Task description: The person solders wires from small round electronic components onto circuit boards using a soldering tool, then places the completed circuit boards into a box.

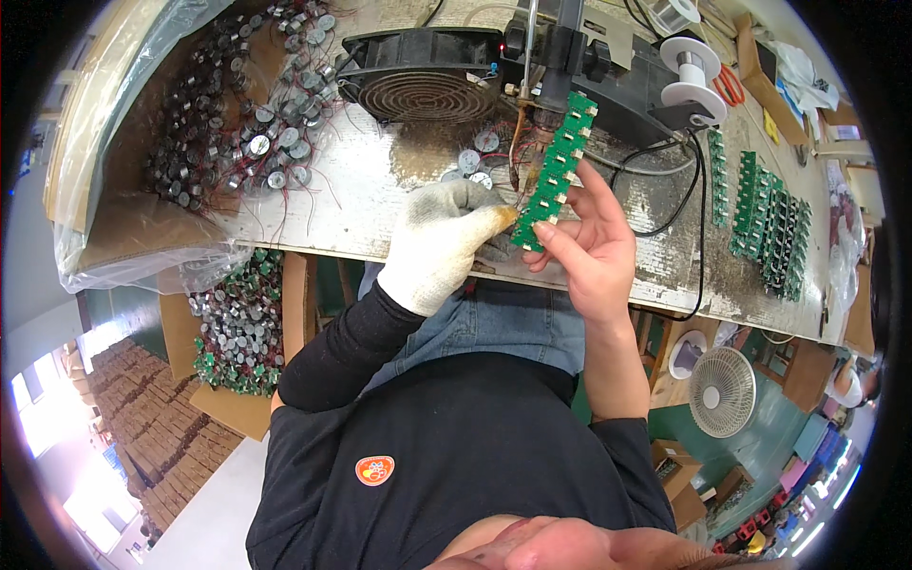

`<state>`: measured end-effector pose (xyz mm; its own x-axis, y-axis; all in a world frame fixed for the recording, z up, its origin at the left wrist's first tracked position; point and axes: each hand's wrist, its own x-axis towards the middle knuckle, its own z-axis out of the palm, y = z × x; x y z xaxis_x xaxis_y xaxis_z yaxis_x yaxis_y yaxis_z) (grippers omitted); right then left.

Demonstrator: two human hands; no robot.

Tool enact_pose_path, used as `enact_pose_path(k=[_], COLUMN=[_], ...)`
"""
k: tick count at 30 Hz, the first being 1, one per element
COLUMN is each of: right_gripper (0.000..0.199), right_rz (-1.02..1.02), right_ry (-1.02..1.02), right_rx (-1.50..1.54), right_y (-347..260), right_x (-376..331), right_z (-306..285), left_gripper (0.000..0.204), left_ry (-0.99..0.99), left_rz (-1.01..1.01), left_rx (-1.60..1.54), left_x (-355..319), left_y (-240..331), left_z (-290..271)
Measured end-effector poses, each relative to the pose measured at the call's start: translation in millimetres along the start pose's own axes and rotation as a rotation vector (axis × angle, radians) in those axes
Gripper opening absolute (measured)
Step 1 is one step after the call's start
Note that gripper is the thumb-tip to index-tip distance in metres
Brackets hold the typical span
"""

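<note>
My bare right hand (597, 242) grips a strip of green circuit boards (553, 180) between thumb and fingers. The strip stands tilted, with small pale connectors along it, and its upper end reaches in front of the soldering stand (560, 71). My left hand (439, 237) wears a white knit glove, stained yellow at the thumb tip. Its fingers are closed beside the strip's lower end; what they pinch, if anything, is hidden. Just beyond the glove lie a few round silver parts with red wires (483, 157). A thin copper-coloured rod (518, 147) hangs down left of the strip.
Many wired round parts (275, 142) fill the bench's left side, by a plastic-lined carton (114, 209). A black fan (427, 81) and solder spool (691, 71) stand behind. More green strips (769, 223) lie right. Below the bench edge sits a carton of boards with round parts (242, 328).
</note>
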<state>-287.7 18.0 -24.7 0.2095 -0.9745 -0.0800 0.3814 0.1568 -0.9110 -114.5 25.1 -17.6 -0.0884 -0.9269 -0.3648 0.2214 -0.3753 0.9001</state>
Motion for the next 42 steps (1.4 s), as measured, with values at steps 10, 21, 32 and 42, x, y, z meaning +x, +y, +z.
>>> enact_pose_path(k=[10,21,32,42], right_gripper=[0.067,0.067,0.066,0.066], right_rz=[-0.007,-0.019,0.062,0.039], right_ry=[0.012,0.01,0.027,0.022], right_rx=[-0.001,-0.014,0.037,0.033], right_y=[0,-1,1,3], right_x=[-1,0,4,3], right_z=[1,3,1,1], left_gripper=[0.018,0.017,0.018,0.019], left_ry=[0.006,-0.022,0.106,0.015], left_rz=[-0.017,-0.048,0.094,0.009], left_rx=[-0.01,-0.053,0.122,0.214], left_x=[0,-3,-11,-5], left_y=[-1,2,3,11], left_z=[-1,-2,-5,-7])
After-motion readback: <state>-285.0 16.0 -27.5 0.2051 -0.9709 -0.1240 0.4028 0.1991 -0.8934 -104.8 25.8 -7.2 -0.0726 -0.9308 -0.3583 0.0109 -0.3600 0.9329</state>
